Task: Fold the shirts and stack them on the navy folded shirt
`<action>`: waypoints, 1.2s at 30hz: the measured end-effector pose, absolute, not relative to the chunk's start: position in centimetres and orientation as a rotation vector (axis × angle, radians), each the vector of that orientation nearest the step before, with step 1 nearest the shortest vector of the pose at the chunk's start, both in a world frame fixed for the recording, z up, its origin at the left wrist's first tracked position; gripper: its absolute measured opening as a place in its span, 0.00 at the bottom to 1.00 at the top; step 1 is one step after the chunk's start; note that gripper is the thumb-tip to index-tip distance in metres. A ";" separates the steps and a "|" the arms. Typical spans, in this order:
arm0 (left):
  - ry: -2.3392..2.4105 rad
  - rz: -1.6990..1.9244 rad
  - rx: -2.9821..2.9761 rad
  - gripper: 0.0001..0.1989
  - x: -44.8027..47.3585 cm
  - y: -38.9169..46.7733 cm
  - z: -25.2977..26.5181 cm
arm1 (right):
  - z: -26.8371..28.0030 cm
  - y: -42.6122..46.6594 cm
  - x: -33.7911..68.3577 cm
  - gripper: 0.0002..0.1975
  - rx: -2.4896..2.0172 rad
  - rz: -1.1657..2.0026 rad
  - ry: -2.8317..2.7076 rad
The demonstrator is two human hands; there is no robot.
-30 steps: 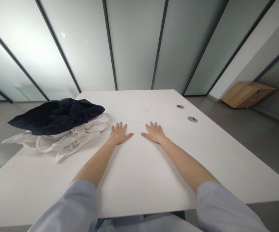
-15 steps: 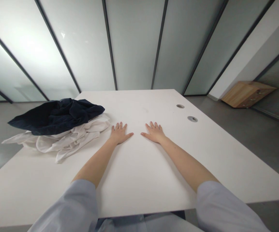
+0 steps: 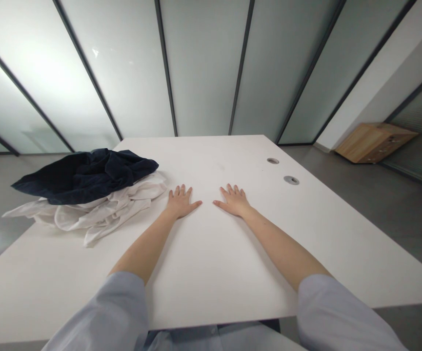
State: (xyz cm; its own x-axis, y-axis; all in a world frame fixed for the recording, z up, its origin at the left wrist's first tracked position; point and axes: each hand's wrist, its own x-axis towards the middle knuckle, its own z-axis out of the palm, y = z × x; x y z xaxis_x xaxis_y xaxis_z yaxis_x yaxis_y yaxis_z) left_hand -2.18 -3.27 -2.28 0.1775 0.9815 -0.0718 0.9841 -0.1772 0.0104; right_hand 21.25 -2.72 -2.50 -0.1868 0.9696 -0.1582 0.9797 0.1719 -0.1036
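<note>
My left hand (image 3: 181, 203) lies flat on the white table (image 3: 218, 273), fingers spread and nothing in it. Palm down beside it, a small gap away, my right hand (image 3: 233, 201) also rests with its fingers apart and holds nothing. Left of my left hand is a crumpled heap of cloth. On top sits a dark navy cloth (image 3: 97, 175), bunched up. Under it spreads a white cloth (image 3: 104, 214), whose near right part comes close to my left fingers. The heap reaches past the table's left edge. Folds hide what kind of cloth or garment each one is.
Two round cable grommets (image 3: 291, 180) are set into the tabletop on the right. A wooden cabinet (image 3: 373, 142) stands on the floor at the far right. Behind the table runs a frosted glass partition (image 3: 203, 68) with dark frames.
</note>
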 end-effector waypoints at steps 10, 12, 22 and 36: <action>1.981 -0.071 2.374 0.45 -2.2 -3.2 -2.5 | -2.3 -2.9 21.2 0.47 1.966 -0.269 2.376; 1.982 -0.075 2.369 0.46 -2.2 -3.2 -2.6 | -2.4 -2.9 21.2 0.47 1.966 -0.266 2.373; 1.975 -0.051 2.369 0.47 -2.3 -3.1 -2.7 | -2.5 -2.8 21.2 0.47 1.969 -0.261 2.379; 1.979 -0.042 2.374 0.46 -2.2 -3.2 -2.5 | -2.2 -3.0 21.2 0.46 1.975 -0.265 2.383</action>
